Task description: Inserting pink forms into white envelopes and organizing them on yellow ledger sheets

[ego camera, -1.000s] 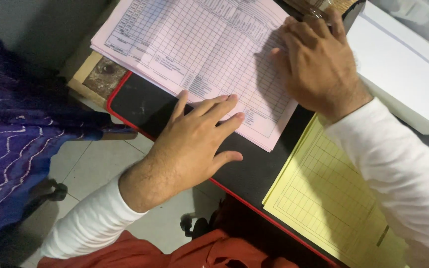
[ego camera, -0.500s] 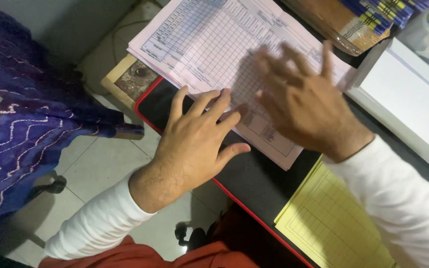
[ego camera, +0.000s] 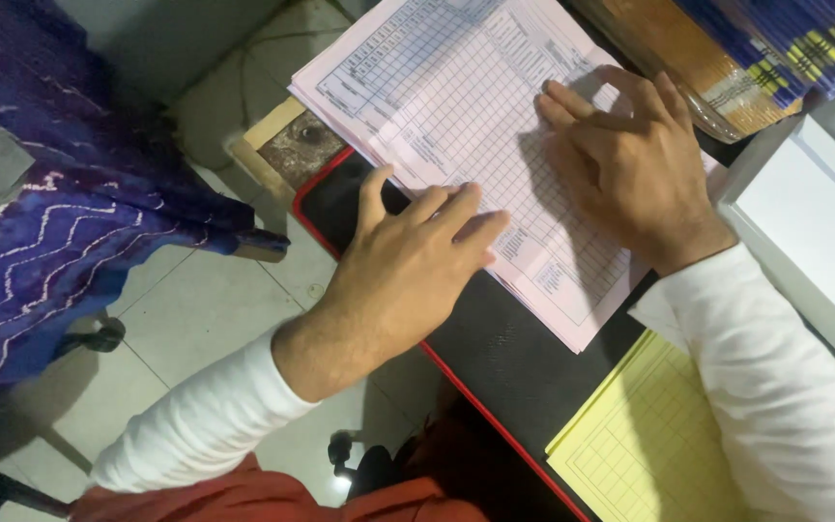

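Observation:
A stack of pale pink gridded forms (ego camera: 456, 106) lies on a black desk with a red edge (ego camera: 495, 358). My left hand (ego camera: 403, 275) rests flat on the stack's near edge, fingers spread and pointing up the page. My right hand (ego camera: 635, 164) presses down on the right part of the same stack, fingers pointing left. Neither hand holds anything. Both arms wear white sleeves.
A yellow gridded pad (ego camera: 659, 445) lies at the desk's near right. A white box (ego camera: 814, 222) stands on the right, with brown and blue-striped packets (ego camera: 727, 48) behind it. Blue patterned cloth (ego camera: 60, 193) hangs at the left over a tiled floor (ego camera: 205, 309).
The view has shifted so the forms sit further right and lower. My right hand slid from the stack's far right corner down toward its middle. My left hand stays on the near edge.

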